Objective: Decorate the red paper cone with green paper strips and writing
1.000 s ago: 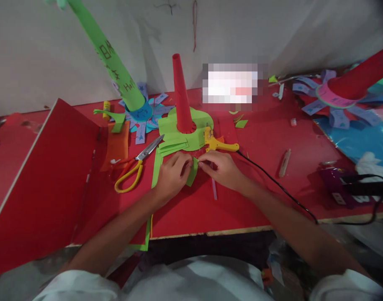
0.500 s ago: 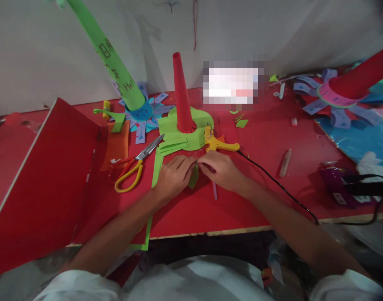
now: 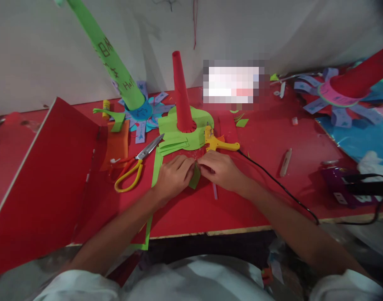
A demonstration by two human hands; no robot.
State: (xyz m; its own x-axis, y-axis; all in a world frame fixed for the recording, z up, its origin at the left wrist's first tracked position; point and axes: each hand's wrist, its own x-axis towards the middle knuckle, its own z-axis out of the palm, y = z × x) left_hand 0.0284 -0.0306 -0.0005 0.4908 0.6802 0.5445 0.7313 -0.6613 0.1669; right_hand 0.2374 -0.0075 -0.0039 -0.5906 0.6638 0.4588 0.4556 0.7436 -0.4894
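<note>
Between my two hands is a small green paper leaf (image 3: 195, 177), its upper end hidden by fingertips. My left hand (image 3: 176, 175) is closed in a pinch on it. Opposite, my right hand (image 3: 221, 170) has its fingers pinched at the same end of the leaf. Just beyond them a yellow glue gun (image 3: 224, 145) lies with its black cord running right. A red paper cone (image 3: 182, 96) stands on a green scalloped paper base (image 3: 206, 119). Green paper strips (image 3: 172, 145) lie on the base's near edge. A purplish stick (image 3: 214, 191) lies partly under my right hand.
Yellow-handled scissors (image 3: 139, 161) lie left of my hands, near orange paper (image 3: 116, 146). A green paper tube (image 3: 116, 62) leans at the back left. A red board (image 3: 47, 179) stands at the left. On the right are a marker-like stick (image 3: 285, 163) and a purple box (image 3: 334, 188).
Both hands stay in nearly the same place, with slight finger movement at the leaf's tip. The leaf has shifted a little to the right.
</note>
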